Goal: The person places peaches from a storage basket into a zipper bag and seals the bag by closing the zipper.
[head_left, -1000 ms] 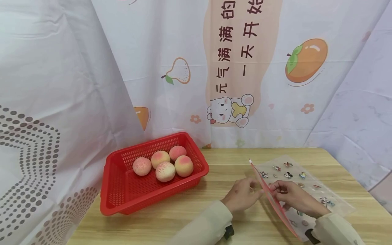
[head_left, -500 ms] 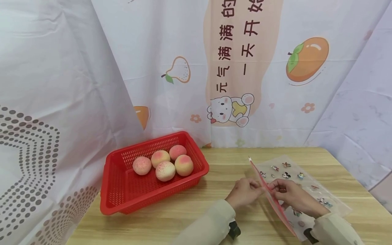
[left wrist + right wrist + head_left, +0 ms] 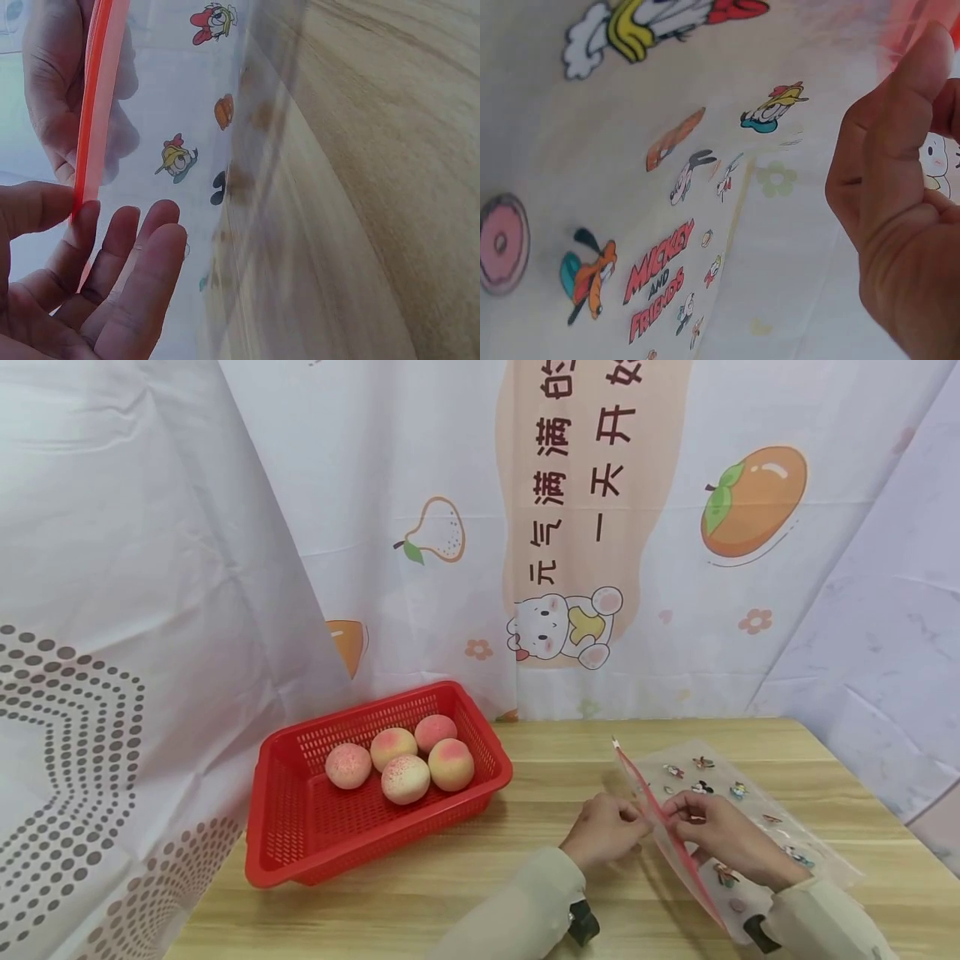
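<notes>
- A printed cloth (image 3: 465,610) is hanging behind the workspace, apparently serving as a backdrop.
- The wooden counter (image 3: 337,914) is carrying everything, giving the bag a flat surface to rest on.
- A red basket (image 3: 258,814) is standing on the left, well apart from the hands; its raised walls are probably serving to stop round contents from rolling.
- A clear bag with cartoon prints (image 3: 757,810) is lying on the right of the counter, its red-edged mouth standing tilted up between the hands, likely so that both sides can be reached.
- The left hand (image 3: 606,832) is pinching the red strip (image 3: 694,877) between thumb and forefinger, the other fingers extending loosely beside the film; whether they are touching it, I cannot tell.
- The right hand (image 3: 723,839) is curling its fingers at the opposite side of that strip and appears to be pinching it, though its thumb contact is partly hidden. Gripping from both sides is presumably steadying the floppy film.
- Five peaches (image 3: 406,779) are clustering toward the basket's right end, apparently leaning on one another in places.
- A small white tip (image 3: 616,742) is showing at the strip's far end.
</notes>
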The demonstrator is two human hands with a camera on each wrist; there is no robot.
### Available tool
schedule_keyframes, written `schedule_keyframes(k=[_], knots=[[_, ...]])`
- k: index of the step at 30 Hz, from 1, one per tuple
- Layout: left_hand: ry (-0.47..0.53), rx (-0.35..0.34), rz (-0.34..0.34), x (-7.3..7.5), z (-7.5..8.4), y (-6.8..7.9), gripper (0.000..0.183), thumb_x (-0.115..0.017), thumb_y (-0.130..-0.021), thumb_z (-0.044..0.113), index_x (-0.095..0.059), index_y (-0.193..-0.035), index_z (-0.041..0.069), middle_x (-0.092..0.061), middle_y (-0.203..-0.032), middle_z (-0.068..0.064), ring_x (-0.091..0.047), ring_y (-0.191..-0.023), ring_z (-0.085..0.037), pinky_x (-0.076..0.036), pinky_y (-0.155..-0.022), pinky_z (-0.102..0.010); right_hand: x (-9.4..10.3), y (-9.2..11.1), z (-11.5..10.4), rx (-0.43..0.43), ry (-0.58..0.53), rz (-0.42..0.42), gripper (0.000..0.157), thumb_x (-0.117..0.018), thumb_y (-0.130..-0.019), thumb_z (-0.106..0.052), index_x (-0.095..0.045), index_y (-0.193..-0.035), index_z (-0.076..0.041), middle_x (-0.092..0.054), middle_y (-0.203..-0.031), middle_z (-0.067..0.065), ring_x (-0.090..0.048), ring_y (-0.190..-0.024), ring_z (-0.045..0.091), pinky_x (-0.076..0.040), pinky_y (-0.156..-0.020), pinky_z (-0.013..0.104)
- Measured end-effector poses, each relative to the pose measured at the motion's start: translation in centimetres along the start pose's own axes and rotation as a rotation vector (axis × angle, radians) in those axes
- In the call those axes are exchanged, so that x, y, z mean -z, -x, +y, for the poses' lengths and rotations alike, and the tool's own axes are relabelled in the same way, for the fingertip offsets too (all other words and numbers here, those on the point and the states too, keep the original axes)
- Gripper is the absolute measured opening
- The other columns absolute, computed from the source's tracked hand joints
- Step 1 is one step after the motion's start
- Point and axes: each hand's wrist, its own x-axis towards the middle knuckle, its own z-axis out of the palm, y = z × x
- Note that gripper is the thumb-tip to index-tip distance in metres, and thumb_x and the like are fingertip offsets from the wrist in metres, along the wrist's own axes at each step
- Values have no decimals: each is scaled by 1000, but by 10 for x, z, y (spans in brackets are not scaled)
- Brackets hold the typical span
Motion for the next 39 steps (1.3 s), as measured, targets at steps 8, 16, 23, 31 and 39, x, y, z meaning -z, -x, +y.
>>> schedule_keyframes(k=[8,16,23,31,39], knots=[[8,5,4,1,0,0,16,-70,-89,16,-73,-73,14,-66,-73,10,-64,-59,-7,-47,-51,-21,2,-1,-2,1,-56,-6,25,-54,-101,-7,-55,-118,11,-60,-91,10,-61,-71,18,-57,-56,34],[-38,-9,43,3,-4,1,17,-73,-86,18,-72,-69,14,-65,-63,3,-54,-53,-5,-41,-49,-19,2,1,-7,-14,-55,22,26,-52,-99,-5,-54,-118,12,-60,-90,11,-61,-70,18,-58,-58,35],[-77,2,65,3,-5,1,27,-73,-89,29,-73,-68,13,-65,-58,2,-49,-49,-5,-39,-47,-21,2,3,-14,13,-59,36,25,-52,-98,-4,-53,-117,12,-59,-89,10,-59,-75,15,-56,-58,32],[-103,-7,87,3,-7,1,23,-73,-86,23,-72,-66,12,-59,-52,7,-46,-47,-4,-35,-44,-20,3,4,-16,84,-111,5,27,-52,-100,-4,-50,-119,16,-61,-95,11,-61,-82,13,-56,-57,32],[-138,-10,124,3,-12,0,25,-76,-83,25,-70,-62,14,-52,-47,13,-45,-45,-4,-34,-43,-20,9,8,-21,125,-132,36,28,-54,-101,-5,-49,-117,17,-59,-93,9,-59,-75,11,-58,-59,34]])
